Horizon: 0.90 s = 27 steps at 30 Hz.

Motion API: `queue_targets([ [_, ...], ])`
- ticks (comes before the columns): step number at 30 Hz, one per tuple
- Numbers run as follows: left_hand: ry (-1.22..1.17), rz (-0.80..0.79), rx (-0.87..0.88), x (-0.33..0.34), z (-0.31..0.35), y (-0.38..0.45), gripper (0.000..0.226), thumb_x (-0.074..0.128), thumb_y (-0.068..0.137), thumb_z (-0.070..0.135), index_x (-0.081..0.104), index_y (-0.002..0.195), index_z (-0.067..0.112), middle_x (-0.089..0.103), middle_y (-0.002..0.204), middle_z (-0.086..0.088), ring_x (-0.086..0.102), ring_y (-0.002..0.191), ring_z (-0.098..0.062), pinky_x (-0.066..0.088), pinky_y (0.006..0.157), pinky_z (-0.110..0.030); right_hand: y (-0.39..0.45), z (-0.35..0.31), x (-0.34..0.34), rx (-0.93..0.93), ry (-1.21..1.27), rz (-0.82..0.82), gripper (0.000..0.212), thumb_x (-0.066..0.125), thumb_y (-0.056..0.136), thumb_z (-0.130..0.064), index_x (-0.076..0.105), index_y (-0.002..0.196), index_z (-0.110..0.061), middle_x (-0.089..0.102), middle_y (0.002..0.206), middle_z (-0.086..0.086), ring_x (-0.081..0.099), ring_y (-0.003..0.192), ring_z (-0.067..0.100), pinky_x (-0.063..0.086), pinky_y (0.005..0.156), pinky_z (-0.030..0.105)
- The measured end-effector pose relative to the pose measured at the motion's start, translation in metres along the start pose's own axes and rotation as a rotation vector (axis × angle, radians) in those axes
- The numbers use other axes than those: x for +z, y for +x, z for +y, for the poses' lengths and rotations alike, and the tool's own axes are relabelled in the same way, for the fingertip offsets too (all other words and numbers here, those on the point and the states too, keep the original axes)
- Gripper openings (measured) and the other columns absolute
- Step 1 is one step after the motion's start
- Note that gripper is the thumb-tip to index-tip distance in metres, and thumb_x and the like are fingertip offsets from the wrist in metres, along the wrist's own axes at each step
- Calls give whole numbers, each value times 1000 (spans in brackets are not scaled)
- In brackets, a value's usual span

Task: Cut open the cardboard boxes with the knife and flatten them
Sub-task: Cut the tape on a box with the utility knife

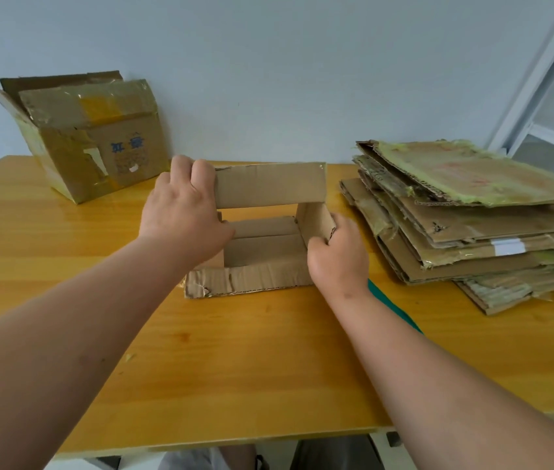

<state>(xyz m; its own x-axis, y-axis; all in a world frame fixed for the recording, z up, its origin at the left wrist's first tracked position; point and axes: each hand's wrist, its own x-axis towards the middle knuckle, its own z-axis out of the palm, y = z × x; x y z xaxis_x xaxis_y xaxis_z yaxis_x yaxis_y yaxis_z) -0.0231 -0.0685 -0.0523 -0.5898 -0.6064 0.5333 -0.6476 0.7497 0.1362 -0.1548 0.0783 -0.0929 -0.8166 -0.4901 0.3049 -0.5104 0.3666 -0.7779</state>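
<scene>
A small open cardboard box (262, 252) stands in the middle of the yellow wooden table (234, 361), its flaps spread out. My left hand (184, 212) grips the box's left side, fingers curled over the edge beside the raised far flap. My right hand (336, 252) holds the upright right flap, thumb inside and fingers outside. A green object (394, 308), perhaps the knife, lies on the table, mostly hidden under my right forearm.
A larger taped cardboard box (95, 137) with open flaps stands at the back left against the wall. A stack of flattened cardboard (465, 218) lies at the right. A white metal frame (546, 79) stands at the far right.
</scene>
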Motion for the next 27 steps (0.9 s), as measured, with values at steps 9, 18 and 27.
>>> queue_targets([
  [9,-310,-151,5,-22,-29,-20,65,63,73,-7,34,119,28,-5,158,11,26,140,-31,50,88,-36,-9,-3,-18,195,421,-123,15,50,102,-30,56,90,-35,62,95,-1,58,89,18,51,88,46],
  [18,-286,-401,-23,-29,-34,-28,74,46,85,-8,35,139,42,51,131,10,56,109,-18,52,82,-31,-11,-8,-28,689,1082,-263,30,37,103,-5,50,127,-18,62,119,18,62,107,35,56,83,52],
  [27,-114,-917,113,-14,-42,-41,43,41,100,42,43,142,39,22,157,15,24,142,-11,19,114,-28,-17,-5,-20,-56,-72,-107,38,36,103,-26,68,112,-9,63,109,4,55,108,20,43,99,41],
])
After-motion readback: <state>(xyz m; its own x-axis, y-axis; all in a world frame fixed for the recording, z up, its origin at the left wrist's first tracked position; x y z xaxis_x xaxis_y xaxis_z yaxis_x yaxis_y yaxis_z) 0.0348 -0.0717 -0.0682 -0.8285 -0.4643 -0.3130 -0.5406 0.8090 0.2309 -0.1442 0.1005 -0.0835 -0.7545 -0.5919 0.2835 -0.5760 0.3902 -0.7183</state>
